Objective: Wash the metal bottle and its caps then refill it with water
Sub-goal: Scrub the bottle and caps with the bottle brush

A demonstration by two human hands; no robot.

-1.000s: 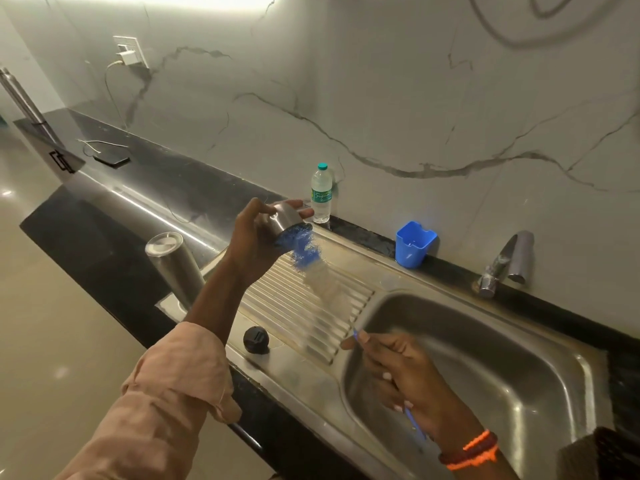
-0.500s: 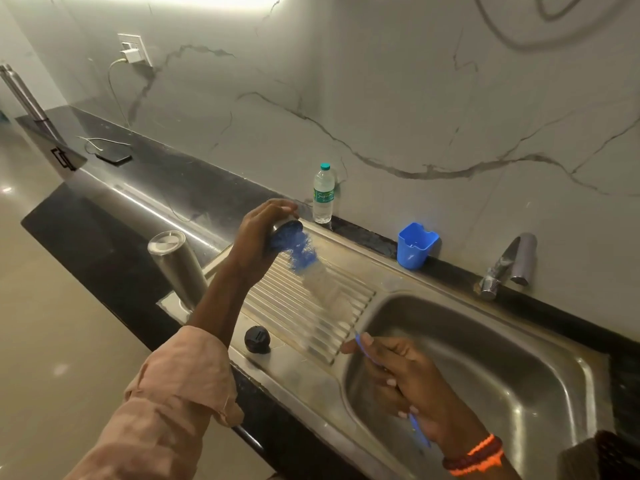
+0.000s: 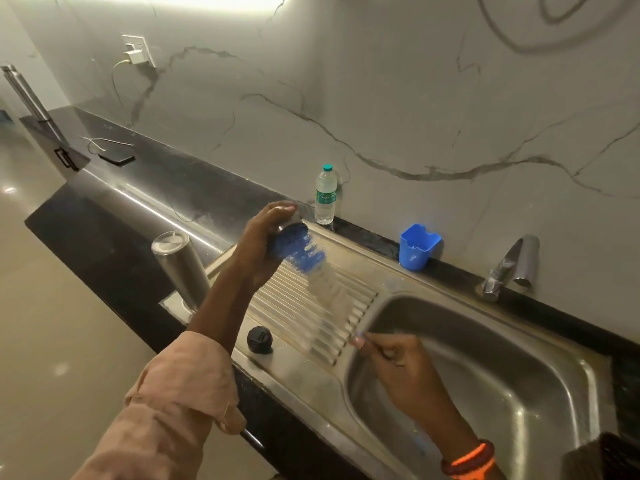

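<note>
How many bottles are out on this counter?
2. A metal bottle stands upside down at the drainboard's left end; a plastic water bottle stands against the wall behind the drainboard. Others could lie outside the view.

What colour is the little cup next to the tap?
Blue. The cup shows clearly in the head view, against the wall.

My left hand [image 3: 263, 237] is raised, fingers curled in a grip; my right hand [image 3: 398, 368] is lower, pinching.
</note>
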